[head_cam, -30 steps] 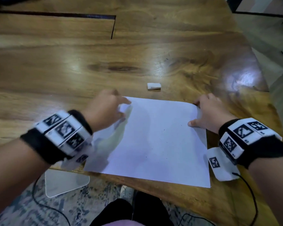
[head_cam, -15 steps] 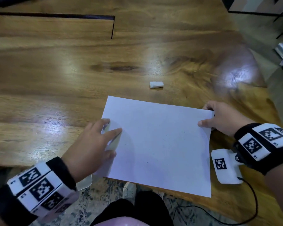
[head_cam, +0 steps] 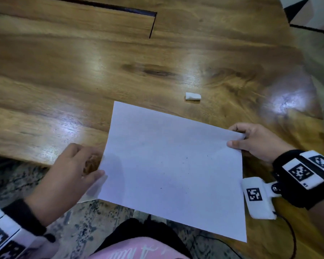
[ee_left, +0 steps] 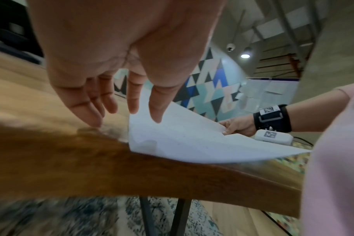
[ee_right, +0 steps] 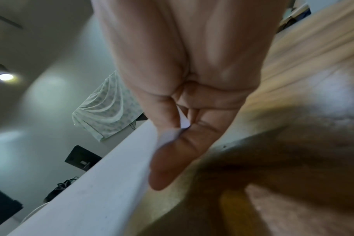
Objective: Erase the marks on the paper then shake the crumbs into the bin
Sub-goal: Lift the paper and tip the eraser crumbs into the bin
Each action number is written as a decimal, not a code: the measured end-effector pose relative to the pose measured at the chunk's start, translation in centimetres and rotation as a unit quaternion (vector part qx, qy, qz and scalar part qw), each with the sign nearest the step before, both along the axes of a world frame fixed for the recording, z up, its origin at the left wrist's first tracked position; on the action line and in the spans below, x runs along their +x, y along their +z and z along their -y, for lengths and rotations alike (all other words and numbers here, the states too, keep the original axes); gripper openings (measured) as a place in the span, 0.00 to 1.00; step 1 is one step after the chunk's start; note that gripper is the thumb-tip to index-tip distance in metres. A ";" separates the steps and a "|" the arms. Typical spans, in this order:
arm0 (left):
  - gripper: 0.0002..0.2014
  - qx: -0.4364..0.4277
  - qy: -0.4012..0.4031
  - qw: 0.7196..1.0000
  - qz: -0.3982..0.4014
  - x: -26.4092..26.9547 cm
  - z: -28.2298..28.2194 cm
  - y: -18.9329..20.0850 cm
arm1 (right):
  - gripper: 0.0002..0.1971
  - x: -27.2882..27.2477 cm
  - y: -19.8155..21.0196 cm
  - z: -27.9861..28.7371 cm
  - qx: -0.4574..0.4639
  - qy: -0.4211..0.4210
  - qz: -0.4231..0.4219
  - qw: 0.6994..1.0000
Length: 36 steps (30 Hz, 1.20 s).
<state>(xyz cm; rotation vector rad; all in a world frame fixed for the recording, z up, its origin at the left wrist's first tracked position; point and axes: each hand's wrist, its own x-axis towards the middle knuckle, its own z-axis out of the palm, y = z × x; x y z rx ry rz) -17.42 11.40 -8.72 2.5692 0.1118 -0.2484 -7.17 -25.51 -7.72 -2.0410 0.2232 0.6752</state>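
Note:
The white paper point(head_cam: 172, 165) lies on the wooden table point(head_cam: 64, 81), its near part overhanging the table's front edge. A few dark crumbs point(head_cam: 185, 157) dot the sheet. My right hand point(head_cam: 234, 139) pinches the far right corner; in the right wrist view the paper point(ee_right: 91, 191) sits between thumb and forefinger of the right hand point(ee_right: 178, 132). My left hand point(head_cam: 94, 165) is at the left edge, thumb lying on the sheet. In the left wrist view the left hand's fingers point(ee_left: 131, 103) are nearly straight beside the paper point(ee_left: 192, 140). The white eraser point(head_cam: 193, 96) lies beyond the sheet.
The table's front edge point(head_cam: 26, 156) runs just under my left hand, with patterned rug point(head_cam: 17, 180) below. A pale translucent piece point(head_cam: 86, 198) shows under the edge by my left wrist. A dark seam point(head_cam: 151, 25) crosses the far tabletop.
The paper has slid and turned toward me and now hangs over the front edge. My left hand went from the far left corner down the left edge. My right hand kept its corner.

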 end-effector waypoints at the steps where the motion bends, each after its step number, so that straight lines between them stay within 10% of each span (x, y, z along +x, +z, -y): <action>1: 0.16 -0.022 0.023 0.999 -0.009 -0.6 -0.2 0.0 | 0.10 0.1 0.1 -0.2 0.017 0.001 -0.006 1.000; 4: 0.13 -0.123 0.120 0.984 -0.051 -2.1 -1.3 -0.5 | 0.10 0.2 0.2 -1.1 0.049 0.028 -0.022 0.998; 8: 0.35 -0.328 0.201 0.913 -0.136 -4.0 -2.3 -1.3 | 0.09 0.4 0.2 -2.6 0.053 0.086 -0.033 0.994; 11: 0.12 -0.445 0.211 0.851 -0.183 -5.3 -2.1 -1.3 | 0.09 0.7 -0.1 -4.5 0.061 0.121 -0.042 0.990; 23: 0.22 -0.455 0.333 0.819 -0.105 -13.1 -8.1 -3.8 | 0.14 0.3 -0.6 -15.6 0.037 0.256 0.030 0.965; 28: 0.22 -0.470 0.382 0.793 -0.064 -16.7 -11.2 -4.6 | 0.30 -1.8 -0.3 -21.4 0.073 0.304 0.050 0.949; 36: 0.15 -0.520 0.468 0.713 -0.049 -22.9 -16.5 -6.5 | 0.28 -4.9 -1.2 -30.8 -0.013 0.481 0.147 0.864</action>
